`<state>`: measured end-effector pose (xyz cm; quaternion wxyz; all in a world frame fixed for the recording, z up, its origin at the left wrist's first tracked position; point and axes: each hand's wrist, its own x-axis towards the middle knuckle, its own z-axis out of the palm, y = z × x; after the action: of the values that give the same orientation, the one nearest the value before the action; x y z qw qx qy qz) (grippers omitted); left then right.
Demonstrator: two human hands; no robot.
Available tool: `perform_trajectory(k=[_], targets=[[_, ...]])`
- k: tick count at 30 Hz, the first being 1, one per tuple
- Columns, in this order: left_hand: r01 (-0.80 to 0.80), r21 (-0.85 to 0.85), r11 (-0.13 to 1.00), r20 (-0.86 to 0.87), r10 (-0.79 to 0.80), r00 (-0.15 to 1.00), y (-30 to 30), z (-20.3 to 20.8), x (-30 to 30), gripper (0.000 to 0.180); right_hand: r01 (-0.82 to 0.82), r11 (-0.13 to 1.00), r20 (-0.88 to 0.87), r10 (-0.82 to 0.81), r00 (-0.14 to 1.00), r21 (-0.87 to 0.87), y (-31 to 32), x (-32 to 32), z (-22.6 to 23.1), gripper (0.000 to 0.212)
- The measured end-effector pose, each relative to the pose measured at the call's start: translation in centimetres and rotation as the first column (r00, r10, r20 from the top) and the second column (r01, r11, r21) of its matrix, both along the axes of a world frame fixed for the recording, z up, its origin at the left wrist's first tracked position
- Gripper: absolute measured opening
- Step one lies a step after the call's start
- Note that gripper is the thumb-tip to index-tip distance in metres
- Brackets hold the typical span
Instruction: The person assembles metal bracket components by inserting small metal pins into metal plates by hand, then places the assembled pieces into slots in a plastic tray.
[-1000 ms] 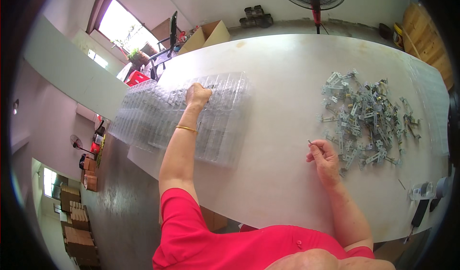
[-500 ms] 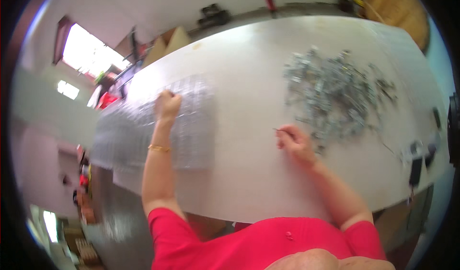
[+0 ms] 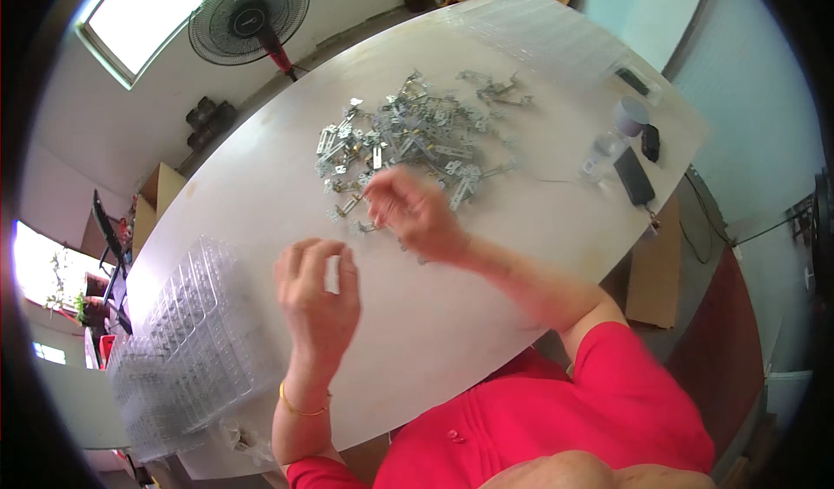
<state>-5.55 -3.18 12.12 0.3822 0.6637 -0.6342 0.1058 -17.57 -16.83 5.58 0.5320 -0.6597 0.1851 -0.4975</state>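
My left hand (image 3: 317,289) is raised over the table between the clear plastic trays and the metal parts. Its fingers are curved, and a gap shows between them and the thumb; I see nothing in it. At the near edge of a heap of small silvery metal brackets (image 3: 426,133), some with brass-coloured bits, is my right hand (image 3: 415,215). Its fingers are bent and apart, slightly blurred, with no held thing visible. One loose bracket (image 3: 351,203) lies close to its fingertips. The clear ribbed plastic trays (image 3: 195,341) are stacked at the left.
The pale table (image 3: 382,350) has a curved-looking far edge. On its right lie a black phone-like object (image 3: 634,176), a roll of tape (image 3: 630,115) and a clear plastic container (image 3: 599,155). A clear plastic sheet (image 3: 556,33) covers the far right end. A fan (image 3: 252,16) stands beyond.
My view has turned toward the right. My left hand has come off the plastic trays and opened. My right hand, which pinched a small thin piece, is now at the heap with fingers apart.
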Motion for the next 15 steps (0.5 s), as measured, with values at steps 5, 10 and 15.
perform_trajectory(k=[5, 10, 15], targets=[[0.224, -0.011, 0.974, -0.066, -0.224, 0.972, -1.2, -1.7, -5.5, 0.012, 0.443, 0.881, 0.072, -0.459, 0.886, 0.166, -10.8, -5.1, -1.9, 0.013], [0.473, 0.004, 0.881, -0.213, -0.461, 0.862, -1.5, -1.2, -9.7, 0.015, 0.820, 0.557, -0.187, -0.798, 0.572, 0.133, -20.6, -9.6, -7.2, 0.015], [0.587, -0.026, 0.809, -0.296, -0.568, 0.768, -1.6, -0.9, -12.0, 0.016, 0.939, 0.326, -0.452, -0.858, 0.244, -0.111, -21.3, -11.3, -7.7, 0.020]])
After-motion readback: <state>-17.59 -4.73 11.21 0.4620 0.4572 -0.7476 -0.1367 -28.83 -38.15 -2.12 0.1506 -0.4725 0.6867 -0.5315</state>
